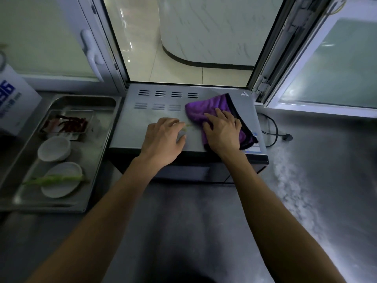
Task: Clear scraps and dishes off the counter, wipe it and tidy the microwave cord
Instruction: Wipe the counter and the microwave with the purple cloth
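Note:
A grey microwave [142,119] stands on the steel counter [316,180] under an open window. On its top lies a purple cloth [206,107] with a black edge. My right hand [223,131] lies flat on the cloth, fingers spread. My left hand [163,137] rests on the microwave top just left of it, fingers loosely curved over small greenish scraps [186,126]. The black cord [273,127] loops on the counter right of the microwave, its plug [287,137] lying loose.
A steel tray [98,160] sits left of the microwave with a clear box of red chillies [67,123], a white bowl [54,149] and a white plate [61,180] bearing a green stalk [53,179]. A white box [14,103] stands far left.

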A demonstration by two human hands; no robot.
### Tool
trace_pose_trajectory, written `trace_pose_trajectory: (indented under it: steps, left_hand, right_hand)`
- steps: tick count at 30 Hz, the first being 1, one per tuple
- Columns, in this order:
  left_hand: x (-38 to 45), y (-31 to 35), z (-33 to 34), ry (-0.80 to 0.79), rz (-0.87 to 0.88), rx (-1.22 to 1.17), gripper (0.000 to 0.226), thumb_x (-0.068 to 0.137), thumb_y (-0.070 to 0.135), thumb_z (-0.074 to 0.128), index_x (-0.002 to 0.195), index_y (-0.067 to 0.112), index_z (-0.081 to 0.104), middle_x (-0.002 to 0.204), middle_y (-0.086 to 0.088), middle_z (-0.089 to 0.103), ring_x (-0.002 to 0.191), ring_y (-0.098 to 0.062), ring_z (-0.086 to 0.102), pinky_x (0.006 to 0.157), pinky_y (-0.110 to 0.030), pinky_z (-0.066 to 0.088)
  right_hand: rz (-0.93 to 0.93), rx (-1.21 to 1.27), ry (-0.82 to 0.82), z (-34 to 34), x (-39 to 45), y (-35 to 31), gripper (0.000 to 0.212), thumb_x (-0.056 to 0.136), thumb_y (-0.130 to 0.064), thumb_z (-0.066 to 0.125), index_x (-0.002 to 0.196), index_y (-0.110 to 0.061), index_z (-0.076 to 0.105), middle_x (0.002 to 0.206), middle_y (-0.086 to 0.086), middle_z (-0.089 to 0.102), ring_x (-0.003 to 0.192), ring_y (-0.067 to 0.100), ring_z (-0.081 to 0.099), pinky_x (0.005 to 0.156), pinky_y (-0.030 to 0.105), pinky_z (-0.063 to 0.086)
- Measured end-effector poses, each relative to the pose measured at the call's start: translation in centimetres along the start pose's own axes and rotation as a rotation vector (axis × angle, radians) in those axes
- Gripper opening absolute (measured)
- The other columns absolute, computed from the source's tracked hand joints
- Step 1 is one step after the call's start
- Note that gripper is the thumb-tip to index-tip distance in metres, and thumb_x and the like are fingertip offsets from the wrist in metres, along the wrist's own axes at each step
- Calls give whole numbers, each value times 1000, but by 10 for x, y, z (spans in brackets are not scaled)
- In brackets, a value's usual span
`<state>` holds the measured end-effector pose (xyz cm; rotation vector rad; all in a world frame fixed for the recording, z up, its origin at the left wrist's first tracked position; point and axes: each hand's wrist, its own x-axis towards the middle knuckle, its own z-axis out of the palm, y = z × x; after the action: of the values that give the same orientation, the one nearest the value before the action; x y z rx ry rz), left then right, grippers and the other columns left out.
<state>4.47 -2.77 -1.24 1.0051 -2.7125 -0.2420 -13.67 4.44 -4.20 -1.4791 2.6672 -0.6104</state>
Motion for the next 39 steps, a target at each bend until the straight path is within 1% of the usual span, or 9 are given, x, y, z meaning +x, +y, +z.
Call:
trace_pose_trajectory:
  steps: [4,8,15,20,25,28,32,35,39]
  left_hand:
    - [-7,-18,-6,18,16,0,37,96,34,58,129,16,63,131,-3,62,124,-26,52,97,-49,47]
    - [-20,-48,-13,25,28,8,40,96,36,57,132,17,61,133,-2,61,125,-25,52,98,-48,46]
    - [-36,-97,-24,34,-5,6,41,94,36,58,131,19,63,132,-1,60,125,-24,51,98,-47,45]
    - [-48,-124,-30,58,-27,-1,38,92,36,62,126,18,65,126,-1,61,119,-25,53,94,-46,47]
    - [-57,-141,-30,64,-49,-8,35,92,39,62,119,17,68,122,-1,61,113,-26,55,89,-42,46]
    - [-60,-145,-28,56,-39,2,34,92,39,61,117,16,68,121,-2,61,112,-26,55,88,-43,46]
    - [-60,-140,-25,72,-19,-4,32,94,39,58,118,20,67,122,1,61,115,-24,53,93,-44,46]
    - [-58,-130,-21,86,15,-18,32,94,38,58,119,20,67,123,1,61,116,-23,54,94,-45,47]
    - [-49,-111,-15,95,65,-24,30,94,36,59,118,20,67,121,0,62,114,-24,55,92,-44,47]
  right_hand:
    - [10,8,15,9,-10,-27,38,100,-39,47,135,-30,59,154,6,44,143,29,31,115,52,20]
    - [37,1,19,18,-20,-58,38,101,-39,46,136,-30,57,154,6,43,144,29,30,115,51,20]
    - [82,-31,14,33,-26,-106,40,101,-40,44,139,-30,54,156,5,41,144,28,28,114,50,20]
    - [79,-46,-5,45,-26,-139,42,100,-43,44,140,-32,53,156,5,40,143,29,29,113,51,21]
    - [18,-61,-33,55,-28,-167,45,98,-48,47,140,-33,52,155,6,40,143,30,29,111,50,21]
    - [-11,-46,-34,55,-34,-172,43,98,-45,49,138,-31,55,153,5,44,141,28,32,111,49,22]
    - [-49,-15,23,48,-47,-164,37,98,-36,53,132,-26,62,146,1,53,136,26,40,108,46,27]
    - [-21,-20,59,41,-54,-150,35,98,-32,54,131,-24,62,144,-1,55,135,24,42,108,44,28]
    - [15,-24,88,28,-55,-125,34,97,-28,55,129,-21,64,141,-2,58,132,25,45,106,45,30]
